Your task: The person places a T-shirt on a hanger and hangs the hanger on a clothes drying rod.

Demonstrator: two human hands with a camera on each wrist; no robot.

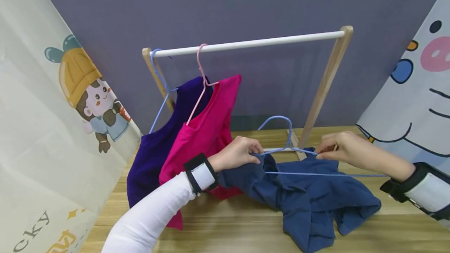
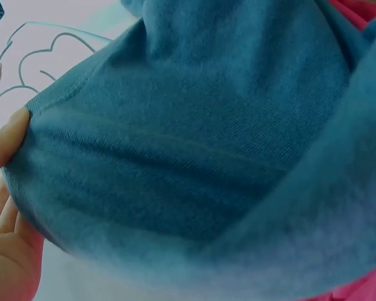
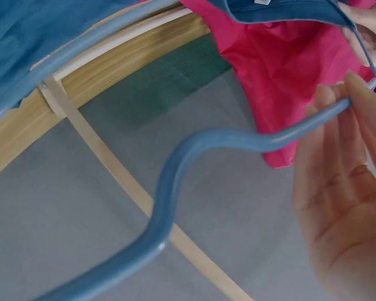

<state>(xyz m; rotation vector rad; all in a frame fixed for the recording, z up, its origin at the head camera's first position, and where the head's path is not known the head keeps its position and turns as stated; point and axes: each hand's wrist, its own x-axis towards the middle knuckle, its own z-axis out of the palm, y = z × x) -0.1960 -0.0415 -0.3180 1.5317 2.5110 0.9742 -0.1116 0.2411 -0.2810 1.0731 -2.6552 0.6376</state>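
A dark blue shirt [image 1: 299,198] is draped partly over the wood-grain surface, its upper edge raised. My left hand [image 1: 242,151] pinches that edge between thumb and fingers; the left wrist view shows the stretched cloth [image 2: 175,144] up close. Within my right hand's fingertips is one sloping arm of a blue hanger [image 1: 290,138]; the right wrist view shows this right hand [image 3: 344,207] around the thin rod. The hanger's hook points up, and its left end goes out of sight in the shirt. Its lower bar passes in front of the cloth toward my right wrist.
Behind stands a clothes rack with a white rail [image 1: 274,42] and wooden legs. At its left end hang a purple garment [image 1: 151,163] on a blue hanger and a pink garment [image 1: 207,136] on a pink hanger, next to my left forearm. Printed curtains flank both sides.
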